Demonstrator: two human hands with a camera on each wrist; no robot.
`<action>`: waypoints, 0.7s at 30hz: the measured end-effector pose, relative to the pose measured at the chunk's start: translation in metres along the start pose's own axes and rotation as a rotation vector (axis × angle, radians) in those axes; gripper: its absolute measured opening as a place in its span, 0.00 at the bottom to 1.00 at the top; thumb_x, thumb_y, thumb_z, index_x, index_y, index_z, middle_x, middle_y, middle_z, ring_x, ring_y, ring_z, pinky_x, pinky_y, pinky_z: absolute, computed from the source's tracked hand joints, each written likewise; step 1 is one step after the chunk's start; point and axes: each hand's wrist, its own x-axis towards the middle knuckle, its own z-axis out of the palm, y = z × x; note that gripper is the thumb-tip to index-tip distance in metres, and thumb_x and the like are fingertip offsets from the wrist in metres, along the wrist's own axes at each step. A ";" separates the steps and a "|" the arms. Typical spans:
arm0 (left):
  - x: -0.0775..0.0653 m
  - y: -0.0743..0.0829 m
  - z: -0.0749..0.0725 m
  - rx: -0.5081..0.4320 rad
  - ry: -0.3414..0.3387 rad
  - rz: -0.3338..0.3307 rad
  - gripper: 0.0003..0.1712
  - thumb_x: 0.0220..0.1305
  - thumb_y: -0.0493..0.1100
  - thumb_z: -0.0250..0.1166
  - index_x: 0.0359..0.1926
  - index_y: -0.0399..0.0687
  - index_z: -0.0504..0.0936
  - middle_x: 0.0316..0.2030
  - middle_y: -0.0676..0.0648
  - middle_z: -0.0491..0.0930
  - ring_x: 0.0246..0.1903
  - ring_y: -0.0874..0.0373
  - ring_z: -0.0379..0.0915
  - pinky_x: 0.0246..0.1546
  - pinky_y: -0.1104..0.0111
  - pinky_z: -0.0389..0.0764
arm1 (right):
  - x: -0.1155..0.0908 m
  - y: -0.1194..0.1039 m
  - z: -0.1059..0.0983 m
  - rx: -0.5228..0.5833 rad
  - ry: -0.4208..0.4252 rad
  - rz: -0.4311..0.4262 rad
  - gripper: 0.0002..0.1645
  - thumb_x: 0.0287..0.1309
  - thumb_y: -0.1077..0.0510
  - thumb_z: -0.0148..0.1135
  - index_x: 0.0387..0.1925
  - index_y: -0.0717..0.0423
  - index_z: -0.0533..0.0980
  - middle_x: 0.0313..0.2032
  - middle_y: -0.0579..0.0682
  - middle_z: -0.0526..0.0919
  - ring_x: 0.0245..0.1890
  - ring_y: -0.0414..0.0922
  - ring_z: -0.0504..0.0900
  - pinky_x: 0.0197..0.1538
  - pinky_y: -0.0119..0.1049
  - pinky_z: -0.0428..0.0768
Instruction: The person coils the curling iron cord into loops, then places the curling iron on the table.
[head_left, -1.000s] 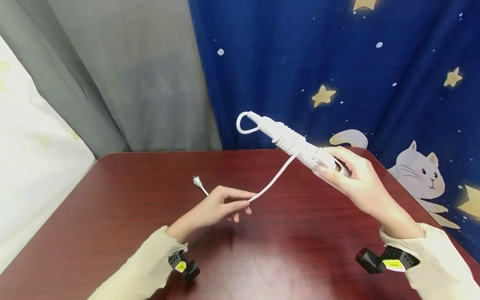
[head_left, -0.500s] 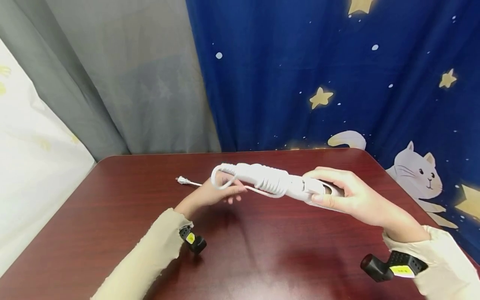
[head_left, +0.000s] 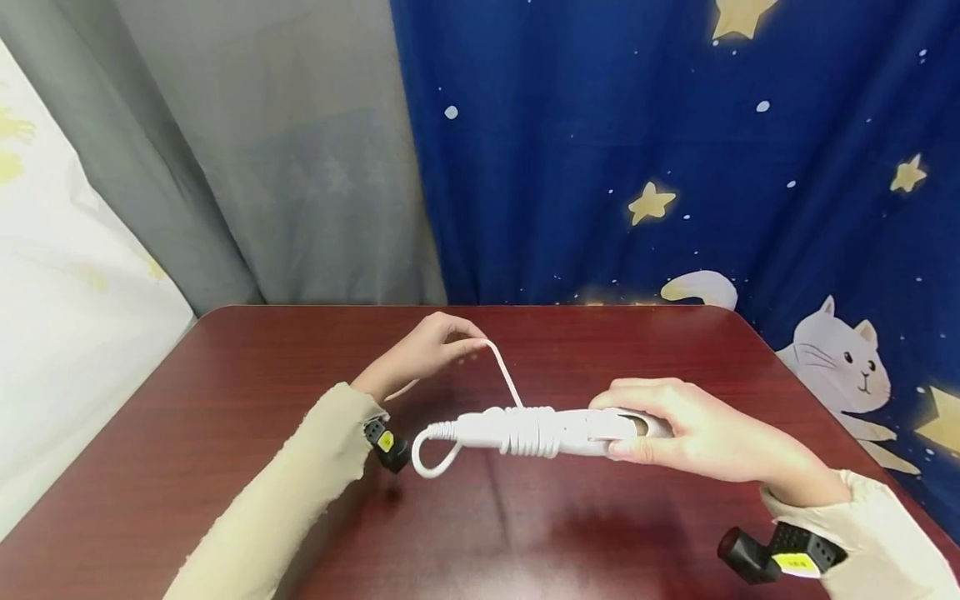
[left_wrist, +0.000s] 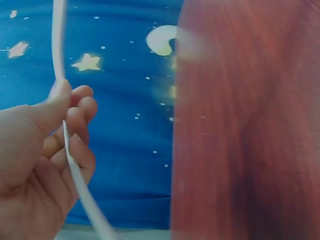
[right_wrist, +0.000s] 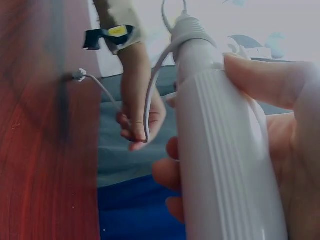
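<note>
My right hand (head_left: 697, 433) grips one end of a white corded appliance (head_left: 577, 432) that looks like a hair iron, held roughly level above the table. Several turns of its white cord (head_left: 528, 432) are wound round the body, and a loop hangs at the cord end. To the left and farther back, my left hand (head_left: 427, 348) pinches the free length of cord between thumb and fingers, drawing it up from the windings. The left wrist view shows the cord (left_wrist: 58, 45) passing through the fingers. Past that hand, the plug (right_wrist: 79, 75) dangles in the right wrist view.
Both hands are over a dark red wooden table (head_left: 225, 467). Behind its far edge hang a grey curtain (head_left: 300, 167) and a blue curtain (head_left: 540, 150) with stars and a cat. White fabric (head_left: 67, 292) hangs at the left.
The appliance has come down from a steep tilt to nearly level. My left hand, still pinching the cord, has moved back and up, taking the cord from the near side to the far side.
</note>
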 end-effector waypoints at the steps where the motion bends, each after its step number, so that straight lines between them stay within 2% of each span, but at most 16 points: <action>1: 0.001 0.001 -0.002 0.000 0.004 0.001 0.07 0.60 0.39 0.62 0.33 0.39 0.83 0.22 0.45 0.79 0.22 0.51 0.73 0.23 0.69 0.74 | 0.000 0.000 0.002 -0.013 -0.018 0.014 0.16 0.55 0.55 0.63 0.46 0.39 0.73 0.36 0.32 0.74 0.33 0.32 0.72 0.34 0.27 0.71; 3: 0.002 0.005 -0.008 0.009 0.020 -0.002 0.07 0.60 0.39 0.62 0.32 0.40 0.84 0.23 0.45 0.79 0.24 0.48 0.73 0.23 0.69 0.73 | 0.000 0.000 0.005 -0.041 -0.053 0.046 0.14 0.56 0.52 0.62 0.45 0.37 0.74 0.35 0.30 0.73 0.31 0.31 0.72 0.32 0.26 0.71; 7: 0.002 0.015 -0.019 0.020 0.058 -0.008 0.07 0.58 0.42 0.65 0.27 0.43 0.84 0.18 0.46 0.79 0.20 0.52 0.72 0.20 0.68 0.71 | 0.003 -0.002 0.011 -0.099 -0.112 0.112 0.12 0.56 0.46 0.60 0.43 0.35 0.74 0.32 0.28 0.72 0.29 0.30 0.71 0.30 0.26 0.70; 9: 0.000 0.021 -0.023 0.019 0.068 0.013 0.07 0.57 0.42 0.66 0.26 0.43 0.84 0.17 0.48 0.78 0.18 0.56 0.72 0.19 0.69 0.68 | 0.006 -0.002 0.014 -0.129 -0.141 0.151 0.12 0.55 0.43 0.60 0.42 0.33 0.74 0.31 0.27 0.71 0.28 0.29 0.71 0.30 0.26 0.70; 12: -0.001 0.033 -0.028 -0.002 0.076 0.060 0.06 0.55 0.42 0.67 0.27 0.43 0.84 0.18 0.51 0.79 0.19 0.56 0.74 0.20 0.70 0.66 | 0.010 -0.002 0.020 -0.201 -0.177 0.184 0.12 0.54 0.39 0.59 0.41 0.33 0.75 0.32 0.26 0.71 0.28 0.29 0.70 0.31 0.28 0.71; 16: -0.001 0.052 -0.029 -0.022 0.071 0.112 0.05 0.55 0.41 0.67 0.28 0.44 0.85 0.20 0.52 0.79 0.21 0.52 0.76 0.22 0.70 0.68 | 0.015 -0.001 0.026 -0.291 -0.211 0.209 0.15 0.53 0.38 0.59 0.40 0.36 0.76 0.32 0.28 0.72 0.27 0.29 0.70 0.30 0.31 0.71; 21: -0.006 0.077 -0.024 0.015 0.086 0.133 0.05 0.56 0.42 0.66 0.28 0.45 0.84 0.18 0.53 0.78 0.21 0.59 0.74 0.22 0.69 0.69 | 0.021 0.011 0.033 -0.345 -0.224 0.262 0.15 0.52 0.38 0.60 0.39 0.39 0.77 0.33 0.29 0.73 0.28 0.30 0.71 0.31 0.35 0.73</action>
